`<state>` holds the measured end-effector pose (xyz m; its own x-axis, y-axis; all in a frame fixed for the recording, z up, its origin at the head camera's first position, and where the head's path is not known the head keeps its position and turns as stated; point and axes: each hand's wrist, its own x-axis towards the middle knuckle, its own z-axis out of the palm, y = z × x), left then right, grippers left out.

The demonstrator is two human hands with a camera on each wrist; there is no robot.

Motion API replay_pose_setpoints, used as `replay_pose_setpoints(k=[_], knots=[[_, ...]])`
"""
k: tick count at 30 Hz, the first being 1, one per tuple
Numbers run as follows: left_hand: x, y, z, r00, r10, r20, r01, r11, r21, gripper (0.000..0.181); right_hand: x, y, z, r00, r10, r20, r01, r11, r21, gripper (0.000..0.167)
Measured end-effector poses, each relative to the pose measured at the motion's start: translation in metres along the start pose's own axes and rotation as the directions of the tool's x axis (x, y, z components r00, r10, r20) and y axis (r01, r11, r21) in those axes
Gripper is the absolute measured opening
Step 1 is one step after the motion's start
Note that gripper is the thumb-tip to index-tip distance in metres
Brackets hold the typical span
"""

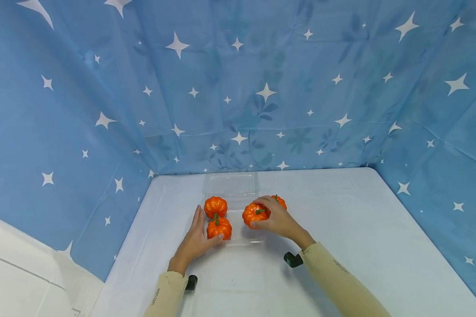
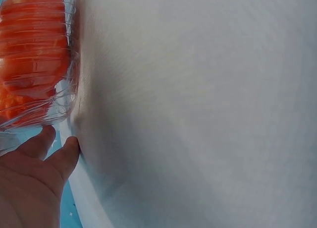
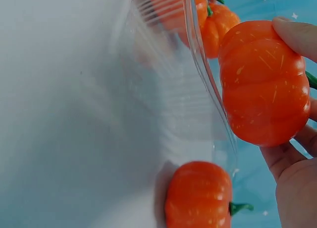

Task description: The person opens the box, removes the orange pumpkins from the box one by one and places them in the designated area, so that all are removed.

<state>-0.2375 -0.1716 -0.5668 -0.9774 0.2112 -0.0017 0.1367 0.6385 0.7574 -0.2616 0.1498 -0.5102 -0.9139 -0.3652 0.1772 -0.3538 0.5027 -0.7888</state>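
Now the right hand (image 1: 277, 219) pinches an orange pumpkin (image 3: 262, 84) above the right side of a clear tray (image 1: 242, 242); left hand (image 1: 194, 243), thumb spread from straight fingers, lies at its near left corner; two more pumpkins (image 1: 219, 230) sit inside; a fourth pumpkin (image 1: 279, 201) rests on the white table (image 1: 349, 220), right of it.

The left forearm (image 1: 166, 294) and the right forearm (image 1: 339, 281), both sleeved in beige and bare at the wrists (image 1: 177, 265), reach forward from the lower edge of the head view. The left hand (image 1: 195, 243) holds its fingers extended forward, the thumb spread away toward the right. The right hand (image 1: 277, 219) angles inward to the left, thumb and fingers curved in a grasp (the two hands are apart).
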Motion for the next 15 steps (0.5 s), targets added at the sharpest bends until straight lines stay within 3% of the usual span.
replay_pose_setpoints(k=[15], knots=[[0.001, -0.002, -0.001, 1.000, 0.014, 0.002, -0.014, 1.000, -0.003, 0.129, -0.020, 0.018, -0.023, 0.998, 0.015, -0.068, -0.019, 0.999, -0.051, 0.063]])
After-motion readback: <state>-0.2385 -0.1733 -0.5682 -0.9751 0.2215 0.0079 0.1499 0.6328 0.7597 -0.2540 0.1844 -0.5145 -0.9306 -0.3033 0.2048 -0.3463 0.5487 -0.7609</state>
